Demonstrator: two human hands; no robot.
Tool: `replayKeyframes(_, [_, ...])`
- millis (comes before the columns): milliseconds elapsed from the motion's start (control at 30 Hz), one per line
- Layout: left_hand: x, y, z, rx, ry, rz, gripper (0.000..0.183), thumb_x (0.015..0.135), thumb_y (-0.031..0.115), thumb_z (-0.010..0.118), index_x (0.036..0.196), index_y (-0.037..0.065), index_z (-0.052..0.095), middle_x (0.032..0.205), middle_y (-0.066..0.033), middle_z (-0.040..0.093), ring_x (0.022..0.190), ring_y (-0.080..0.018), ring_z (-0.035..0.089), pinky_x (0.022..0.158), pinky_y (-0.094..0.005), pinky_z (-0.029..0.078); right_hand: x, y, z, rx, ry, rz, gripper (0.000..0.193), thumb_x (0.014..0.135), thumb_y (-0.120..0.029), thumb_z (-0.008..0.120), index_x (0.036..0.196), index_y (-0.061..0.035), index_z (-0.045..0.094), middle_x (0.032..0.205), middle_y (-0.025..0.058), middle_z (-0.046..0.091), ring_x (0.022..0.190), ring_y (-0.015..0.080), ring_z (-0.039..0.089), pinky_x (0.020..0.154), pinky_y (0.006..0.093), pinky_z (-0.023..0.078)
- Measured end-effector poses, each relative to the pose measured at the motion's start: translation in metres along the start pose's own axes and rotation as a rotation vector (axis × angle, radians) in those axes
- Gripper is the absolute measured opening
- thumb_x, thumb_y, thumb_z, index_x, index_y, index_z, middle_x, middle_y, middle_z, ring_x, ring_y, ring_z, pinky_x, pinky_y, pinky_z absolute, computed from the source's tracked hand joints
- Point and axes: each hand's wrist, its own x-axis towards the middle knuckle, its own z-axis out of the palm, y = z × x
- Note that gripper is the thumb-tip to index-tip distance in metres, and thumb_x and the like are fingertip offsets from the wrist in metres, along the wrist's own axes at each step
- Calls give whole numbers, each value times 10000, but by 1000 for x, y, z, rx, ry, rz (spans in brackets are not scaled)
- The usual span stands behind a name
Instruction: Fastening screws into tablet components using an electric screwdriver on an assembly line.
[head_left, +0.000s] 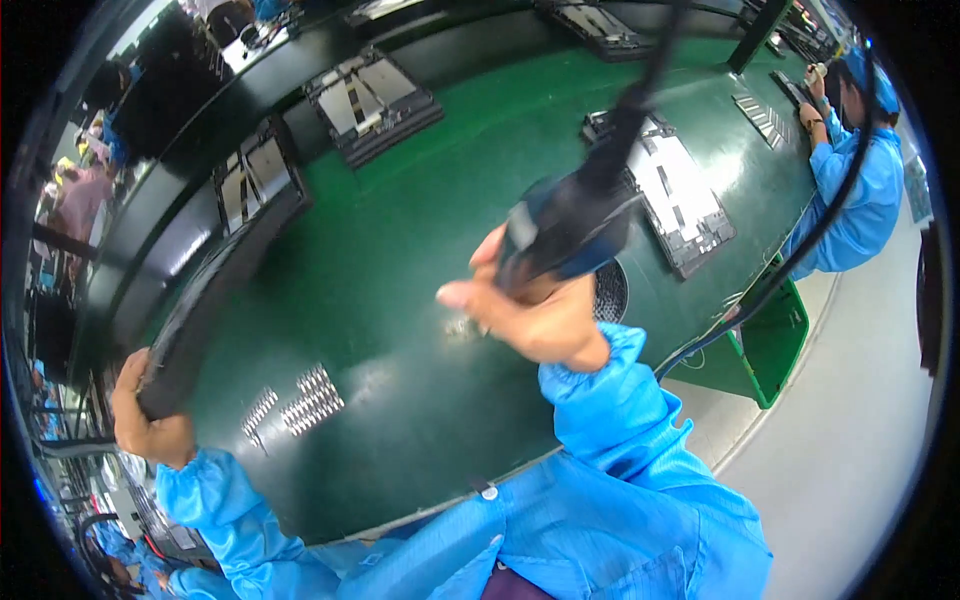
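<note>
My right hand [545, 320] is wrapped round a black electric screwdriver [570, 225], smeared by motion, whose thick cord runs up out of view. The tool's tip is hidden. At the left, my left hand [150, 415] grips the near end of a long dark flat panel [215, 285], tipped up on edge above the green table [400, 450]. Its face is turned away from view. Between the hands, small silver metal parts lie in rows [312, 400], with a shorter row [260, 417] beside them. A blurred little cluster of pale pieces [463, 328] shows below my right thumb.
Opened flat devices with silver insides lie right of the tool [675, 190], at far left [255, 180] and at the back [365, 100]. A dark round dish [611, 292] sits behind my right wrist. A co-worker [850, 190] works at far right, above a green bin [770, 345].
</note>
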Motion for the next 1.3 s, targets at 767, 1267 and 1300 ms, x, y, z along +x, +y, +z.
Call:
replayKeyframes(767, [-118,223,50,-594,-660,108,617,590,141,770,1136,-14,529,1184,-183,549,1168,-334,486,1009,-538,284,37,-8,-90,-101,164,-324,244,689,-24,746,857,-1,570,578,50,588,457,123,550,470,228,435])
replayKeyframes(1267, [-112,245,60,-1099,-566,-48,300,632,15,741,917,36,651,882,-118,659,900,-238,634,829,-412,454,38,-3,-109,-149,169,-304,229,690,-44,757,840,-19,586,564,43,586,458,123,558,458,219,432])
replayKeyframes(1300, [-111,247,60,-1101,-566,-47,300,632,15,741,917,36,651,882,-118,659,900,-238,634,829,-412,454,37,-4,-111,-150,170,-305,229,690,-44,757,840,-19,586,564,43,586,458,123,558,458,219,432])
